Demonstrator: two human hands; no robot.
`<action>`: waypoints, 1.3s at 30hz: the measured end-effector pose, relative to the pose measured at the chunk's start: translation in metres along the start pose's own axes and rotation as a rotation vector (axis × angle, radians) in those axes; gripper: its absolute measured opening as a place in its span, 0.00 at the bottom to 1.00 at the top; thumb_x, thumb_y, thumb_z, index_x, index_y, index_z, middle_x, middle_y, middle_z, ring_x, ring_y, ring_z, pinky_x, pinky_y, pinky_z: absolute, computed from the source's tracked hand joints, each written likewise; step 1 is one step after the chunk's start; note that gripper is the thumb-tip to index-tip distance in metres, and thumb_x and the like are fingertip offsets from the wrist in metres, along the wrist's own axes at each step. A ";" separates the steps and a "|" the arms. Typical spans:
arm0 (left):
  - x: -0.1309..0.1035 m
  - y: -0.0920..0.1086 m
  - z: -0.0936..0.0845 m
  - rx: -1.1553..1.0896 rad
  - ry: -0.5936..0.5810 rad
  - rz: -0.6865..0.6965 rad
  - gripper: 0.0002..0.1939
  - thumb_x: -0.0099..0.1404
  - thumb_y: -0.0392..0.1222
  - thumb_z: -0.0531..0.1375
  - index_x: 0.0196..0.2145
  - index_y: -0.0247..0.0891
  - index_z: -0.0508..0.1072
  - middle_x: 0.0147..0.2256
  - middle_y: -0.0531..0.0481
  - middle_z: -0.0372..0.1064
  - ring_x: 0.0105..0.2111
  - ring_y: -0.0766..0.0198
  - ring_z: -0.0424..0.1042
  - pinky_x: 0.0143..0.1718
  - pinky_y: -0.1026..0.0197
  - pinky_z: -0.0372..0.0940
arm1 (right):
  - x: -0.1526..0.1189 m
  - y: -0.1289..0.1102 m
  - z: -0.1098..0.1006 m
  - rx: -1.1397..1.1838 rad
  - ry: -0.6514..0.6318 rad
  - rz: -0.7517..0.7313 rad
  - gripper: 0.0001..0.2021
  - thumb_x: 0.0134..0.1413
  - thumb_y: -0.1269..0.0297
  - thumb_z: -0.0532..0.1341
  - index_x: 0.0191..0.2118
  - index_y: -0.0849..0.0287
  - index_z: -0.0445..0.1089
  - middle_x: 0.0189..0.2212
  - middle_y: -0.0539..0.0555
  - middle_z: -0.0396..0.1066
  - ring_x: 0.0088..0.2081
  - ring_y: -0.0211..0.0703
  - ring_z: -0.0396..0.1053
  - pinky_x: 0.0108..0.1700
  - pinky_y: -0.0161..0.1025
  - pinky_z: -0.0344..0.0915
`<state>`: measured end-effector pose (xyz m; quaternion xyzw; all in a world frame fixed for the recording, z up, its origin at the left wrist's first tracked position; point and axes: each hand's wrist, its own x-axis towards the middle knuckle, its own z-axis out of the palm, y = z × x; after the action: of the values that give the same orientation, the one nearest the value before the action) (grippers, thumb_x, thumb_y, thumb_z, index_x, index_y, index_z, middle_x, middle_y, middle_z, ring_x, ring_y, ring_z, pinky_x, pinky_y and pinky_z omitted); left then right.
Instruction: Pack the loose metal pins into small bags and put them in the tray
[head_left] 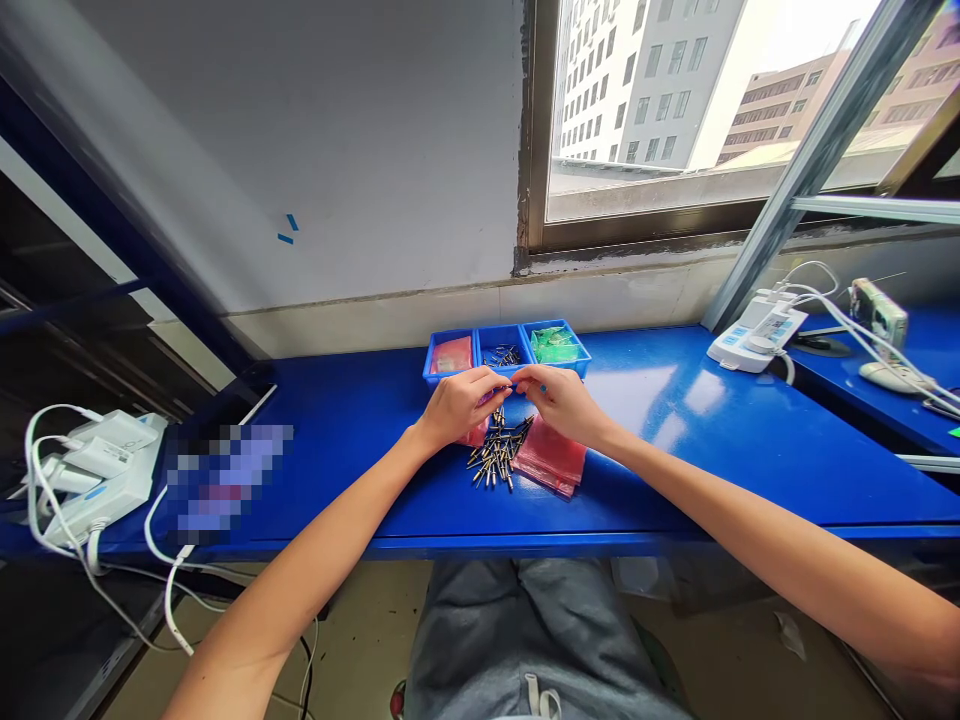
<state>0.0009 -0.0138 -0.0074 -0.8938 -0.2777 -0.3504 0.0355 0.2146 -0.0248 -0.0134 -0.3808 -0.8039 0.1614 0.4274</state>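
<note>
Fingertips of my left hand (463,405) and my right hand (559,398) nearly meet above the table, both pinched on something small and dark that I cannot make out. Under them lies a loose pile of small metal pins (496,455), gold and dark in colour. Red plastic bags (553,457) are stacked at the pile's right, partly below my right hand. More red plastic (474,434) shows beneath my left hand. Just beyond my hands is a blue three-part tray (431,368), holding a red bag (452,355), dark pins (501,356) and green bags (555,345).
On the blue table (337,400), a blurred-out flat object (225,480) and a white power strip (112,480) with cables lie at the left. Another power strip (757,335) stands at the right, beside a metal post (795,180).
</note>
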 end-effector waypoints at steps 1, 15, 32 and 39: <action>0.000 0.000 0.000 -0.006 0.011 -0.002 0.13 0.75 0.47 0.56 0.44 0.39 0.78 0.41 0.47 0.78 0.39 0.63 0.78 0.43 0.62 0.70 | 0.000 0.001 0.001 -0.018 -0.015 -0.012 0.11 0.64 0.72 0.54 0.42 0.60 0.75 0.36 0.56 0.79 0.37 0.42 0.74 0.38 0.38 0.65; -0.002 -0.003 0.002 -0.115 0.102 -0.080 0.18 0.74 0.48 0.58 0.58 0.43 0.73 0.38 0.50 0.79 0.31 0.67 0.77 0.38 0.64 0.71 | -0.001 -0.003 -0.001 0.000 -0.151 -0.015 0.09 0.63 0.66 0.61 0.32 0.60 0.74 0.27 0.50 0.73 0.28 0.36 0.65 0.33 0.35 0.58; 0.000 -0.004 0.002 -0.037 -0.016 0.007 0.08 0.74 0.41 0.57 0.41 0.37 0.76 0.39 0.47 0.76 0.38 0.62 0.76 0.42 0.61 0.70 | -0.002 -0.005 -0.002 -0.009 -0.135 -0.007 0.19 0.69 0.58 0.54 0.28 0.61 0.72 0.24 0.50 0.70 0.26 0.36 0.62 0.30 0.36 0.57; 0.000 -0.001 0.001 -0.127 0.121 0.051 0.09 0.74 0.43 0.58 0.45 0.40 0.78 0.42 0.48 0.80 0.41 0.63 0.80 0.46 0.61 0.72 | 0.000 -0.002 0.000 -0.073 -0.116 -0.020 0.10 0.64 0.70 0.57 0.41 0.61 0.77 0.35 0.55 0.79 0.34 0.40 0.71 0.38 0.38 0.63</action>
<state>0.0009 -0.0123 -0.0083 -0.8782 -0.2293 -0.4196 0.0044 0.2139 -0.0265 -0.0119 -0.3780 -0.8365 0.1497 0.3674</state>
